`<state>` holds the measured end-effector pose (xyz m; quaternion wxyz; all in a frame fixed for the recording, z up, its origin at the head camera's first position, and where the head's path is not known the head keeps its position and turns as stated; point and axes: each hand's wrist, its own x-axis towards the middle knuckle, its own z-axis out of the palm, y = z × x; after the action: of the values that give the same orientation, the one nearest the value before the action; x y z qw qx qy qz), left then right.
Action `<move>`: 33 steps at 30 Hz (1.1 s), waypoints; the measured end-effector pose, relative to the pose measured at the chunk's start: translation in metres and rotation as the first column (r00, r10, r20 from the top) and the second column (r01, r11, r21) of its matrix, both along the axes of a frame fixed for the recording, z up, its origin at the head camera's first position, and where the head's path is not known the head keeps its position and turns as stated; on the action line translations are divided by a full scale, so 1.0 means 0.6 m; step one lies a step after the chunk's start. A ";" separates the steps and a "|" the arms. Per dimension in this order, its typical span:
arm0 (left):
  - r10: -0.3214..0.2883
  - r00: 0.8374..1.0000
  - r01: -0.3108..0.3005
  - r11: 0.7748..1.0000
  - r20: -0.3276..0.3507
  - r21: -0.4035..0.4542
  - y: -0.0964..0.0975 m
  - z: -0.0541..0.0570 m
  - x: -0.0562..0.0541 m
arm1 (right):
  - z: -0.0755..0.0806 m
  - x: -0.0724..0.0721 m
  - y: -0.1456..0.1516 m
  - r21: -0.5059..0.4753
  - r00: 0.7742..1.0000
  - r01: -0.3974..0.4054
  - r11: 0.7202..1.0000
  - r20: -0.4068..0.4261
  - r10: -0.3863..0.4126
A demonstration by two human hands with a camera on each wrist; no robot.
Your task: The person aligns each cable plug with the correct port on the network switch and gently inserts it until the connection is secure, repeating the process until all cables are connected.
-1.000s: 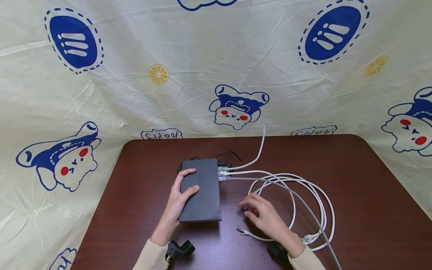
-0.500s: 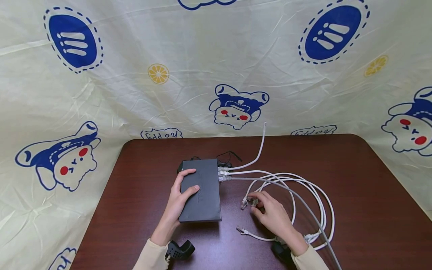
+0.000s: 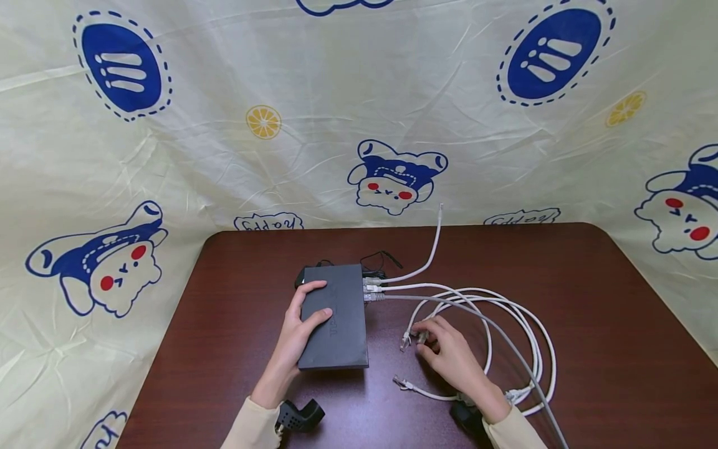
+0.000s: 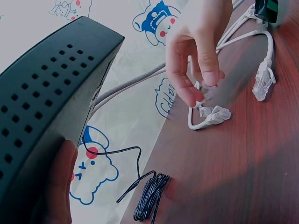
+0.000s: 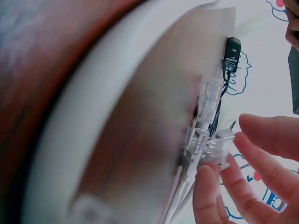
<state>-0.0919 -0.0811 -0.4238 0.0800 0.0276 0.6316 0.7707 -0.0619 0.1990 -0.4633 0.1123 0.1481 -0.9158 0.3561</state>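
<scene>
A dark grey network switch [image 3: 339, 333] is gripped by my left hand [image 3: 294, 330], its thumb on the top and its fingers around the left side. Three network cable plugs [image 3: 373, 290] sit in the ports along its right edge. Lower right, my right hand [image 3: 451, 358] pinches a small clear network plug [image 5: 219, 147] between thumb and fingers, close over the table. Just left of its fingertips lies a white cable's clear plug [image 3: 406, 340]. Another white cable end [image 3: 402, 383] points left, nearer the front.
A coil of white network cable [image 3: 550, 349] lies under and beside the right forearm, with a grey cable [image 3: 505, 340] crossing it. One short white cable [image 3: 432, 249] curves up toward the back edge. A thin black cord bundle [image 4: 153, 193] lies behind the switch.
My right hand has shifted slightly right, uncovering the white cable's plug at its fingertips, and has stayed almost still since. My left hand and the switch have hardly moved.
</scene>
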 end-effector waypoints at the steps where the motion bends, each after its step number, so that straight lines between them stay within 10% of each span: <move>1: 0.001 1.000 -0.001 1.000 0.001 0.001 0.000 0.000 0.000 | 0.001 0.000 0.000 -0.011 1.000 -0.005 1.000 -0.003 0.005; 20: 0.009 1.000 -0.009 1.000 0.005 0.002 0.002 -0.002 0.001 | 0.020 0.002 -0.005 0.147 0.996 0.043 0.988 0.073 -0.055; 33: 0.003 1.000 -0.003 1.000 0.011 0.012 0.001 -0.002 0.001 | 0.017 -0.007 -0.021 0.143 0.987 -0.153 0.978 0.068 0.144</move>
<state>-0.0911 -0.0803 -0.4250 0.0822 0.0228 0.6267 0.7746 -0.0662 0.1865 -0.4529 0.0477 0.2138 -0.9289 0.2987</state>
